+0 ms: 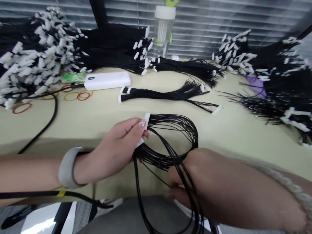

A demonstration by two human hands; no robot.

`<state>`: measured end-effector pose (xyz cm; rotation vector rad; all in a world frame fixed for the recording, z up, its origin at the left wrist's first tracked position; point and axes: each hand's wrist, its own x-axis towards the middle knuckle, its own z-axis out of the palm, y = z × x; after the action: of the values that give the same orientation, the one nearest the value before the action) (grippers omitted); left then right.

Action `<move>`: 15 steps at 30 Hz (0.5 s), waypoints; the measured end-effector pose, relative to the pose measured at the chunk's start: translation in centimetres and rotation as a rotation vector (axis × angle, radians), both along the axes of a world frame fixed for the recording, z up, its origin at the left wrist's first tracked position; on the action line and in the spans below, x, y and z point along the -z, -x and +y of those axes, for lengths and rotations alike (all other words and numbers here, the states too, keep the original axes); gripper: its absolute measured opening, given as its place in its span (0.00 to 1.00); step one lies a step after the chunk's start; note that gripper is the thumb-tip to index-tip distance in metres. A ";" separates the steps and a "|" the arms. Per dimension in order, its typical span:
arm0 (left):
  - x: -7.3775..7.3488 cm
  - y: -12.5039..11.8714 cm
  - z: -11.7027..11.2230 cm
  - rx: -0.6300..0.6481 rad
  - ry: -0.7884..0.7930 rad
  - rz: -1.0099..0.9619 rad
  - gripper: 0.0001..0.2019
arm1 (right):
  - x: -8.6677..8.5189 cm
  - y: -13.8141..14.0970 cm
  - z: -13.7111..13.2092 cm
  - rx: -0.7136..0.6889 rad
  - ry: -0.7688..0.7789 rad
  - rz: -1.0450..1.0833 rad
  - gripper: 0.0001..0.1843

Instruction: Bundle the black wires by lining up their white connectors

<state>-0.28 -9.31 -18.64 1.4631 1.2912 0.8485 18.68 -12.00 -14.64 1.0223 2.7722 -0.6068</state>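
Note:
My left hand (pixel 117 146), with a grey band on the wrist, pinches the white connector ends (pixel 147 118) of a bundle of thin black wires (pixel 175 136). The wires loop out to the right and back down toward me. My right hand (pixel 195 175) is closed around the lower part of the same loop, its fingers partly hidden and blurred. Both hands are over the near edge of the beige table (pixel 97 120).
Another tied wire bundle (pixel 168 94) lies just beyond. Big heaps of black wires with white connectors (pixel 31 55) fill the back left and right (pixel 280 81). A white power bank (pixel 107 80), coloured rubber bands (pixel 78 96), a clear bottle (pixel 163 29) and a black cable (pixel 48 123) are also there.

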 end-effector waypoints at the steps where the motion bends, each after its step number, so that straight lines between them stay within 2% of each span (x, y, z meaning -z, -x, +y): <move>1: 0.0 0.0 0.0 0.003 0.000 0.011 0.16 | 0.2 0.1 0.1 -0.013 -0.013 0.015 0.10; 6: 0.1 0.1 0.0 0.018 0.007 0.034 0.16 | -0.9 -1.6 1.9 0.068 -0.136 0.105 0.11; 9: 0.1 0.1 -0.1 0.027 -0.007 0.051 0.17 | -2.1 -3.3 3.6 0.260 -0.318 0.275 0.07; 11: 0.1 0.1 -0.1 0.031 -0.016 0.068 0.17 | -2.7 -4.1 4.7 0.467 -0.475 0.453 0.03; 12: 0.1 0.1 -0.1 0.033 -0.018 0.075 0.17 | -2.9 -4.3 5.2 0.559 -0.511 0.577 0.05; 14: 0.0 0.1 -0.1 0.043 -0.020 0.085 0.17 | -3.1 -4.7 6.0 0.665 -0.469 0.885 0.12; 15: -0.1 0.2 -0.1 0.050 -0.021 0.090 0.17 | -3.1 -4.8 6.4 0.675 -0.409 1.040 0.13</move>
<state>-0.44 -9.43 -18.57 1.5592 1.3099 0.7732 23.46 -5.57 -11.51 2.3417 3.4332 -0.8367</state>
